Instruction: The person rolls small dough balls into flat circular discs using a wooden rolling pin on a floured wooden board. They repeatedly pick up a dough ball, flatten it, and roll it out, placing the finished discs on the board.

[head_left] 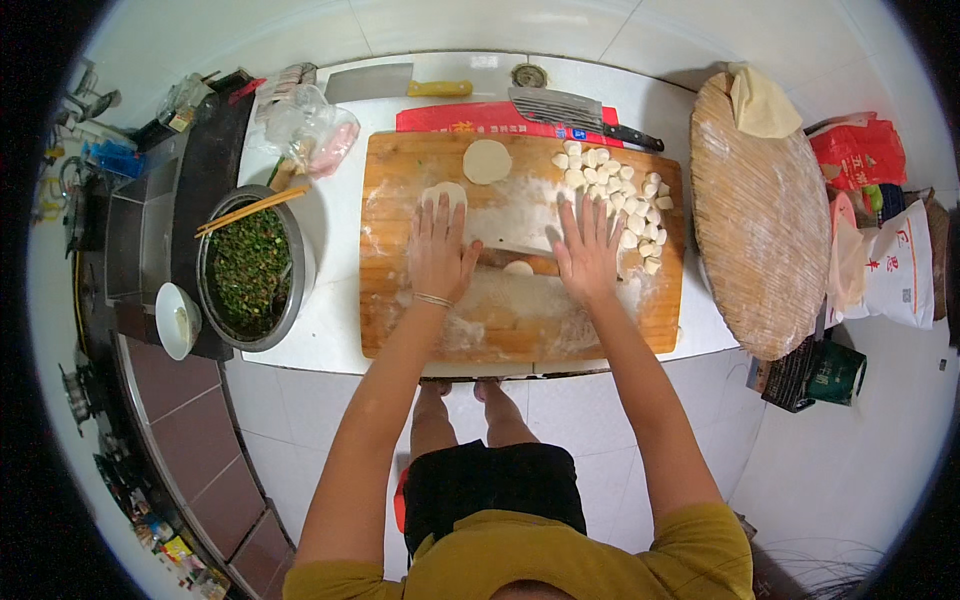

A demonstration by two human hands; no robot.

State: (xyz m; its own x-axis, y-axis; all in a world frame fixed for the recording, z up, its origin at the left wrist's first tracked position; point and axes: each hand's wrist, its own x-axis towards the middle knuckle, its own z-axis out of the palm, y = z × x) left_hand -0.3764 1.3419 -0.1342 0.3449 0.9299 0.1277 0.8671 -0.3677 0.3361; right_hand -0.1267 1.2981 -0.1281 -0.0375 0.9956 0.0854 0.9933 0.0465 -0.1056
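Observation:
My left hand [441, 245] lies flat, fingers stretched, over the left end of a wooden rolling pin [497, 258]. Its fingertips rest on a thin dough round [446, 187]. My right hand [588, 245] is spread over the pin's other end, palm down, beside a heap of small dough pieces [630, 240]. Between the hands, a small lump of dough [518, 269] shows at the pin's near edge. Another flat dough wrapper [487, 162] lies farther back on the floured wooden board [390, 320]. Both palms hide the ends of the pin.
Left of the board stands a pot of chopped green filling [250, 270] with chopsticks [250, 212] across its rim, beside a white bowl [178, 322]. Two cleavers [560, 104] lie behind the board. A large floured woven tray [760, 220] leans at the right.

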